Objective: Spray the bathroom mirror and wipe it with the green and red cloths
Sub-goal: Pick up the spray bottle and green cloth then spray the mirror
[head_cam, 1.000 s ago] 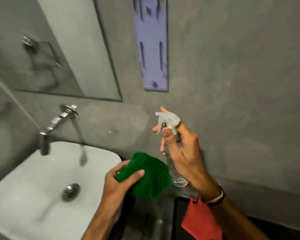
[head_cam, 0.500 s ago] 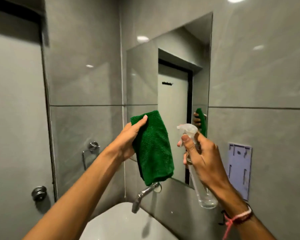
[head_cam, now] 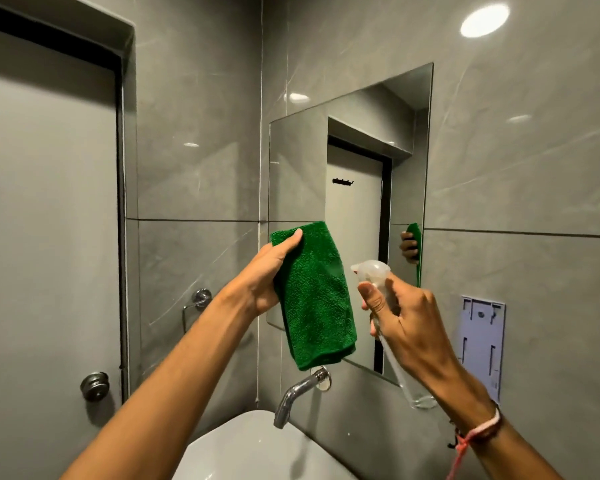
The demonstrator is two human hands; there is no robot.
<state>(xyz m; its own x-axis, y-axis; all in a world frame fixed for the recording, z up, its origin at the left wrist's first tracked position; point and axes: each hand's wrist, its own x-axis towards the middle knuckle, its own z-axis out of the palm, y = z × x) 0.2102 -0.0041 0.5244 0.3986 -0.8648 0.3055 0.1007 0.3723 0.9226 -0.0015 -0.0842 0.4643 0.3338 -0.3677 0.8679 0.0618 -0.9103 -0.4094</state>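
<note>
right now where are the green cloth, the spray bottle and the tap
green cloth (head_cam: 314, 299), head view, middle of the hanging fold
spray bottle (head_cam: 373, 270), head view, on the clear trigger head
tap (head_cam: 293, 393), head view, on the curved chrome spout

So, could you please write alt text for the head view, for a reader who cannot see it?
The left hand holds a folded green cloth up before a wall mirror, while the right hand grips a clear spray bottle beside it. Below are a chrome tap and white sink.
</note>
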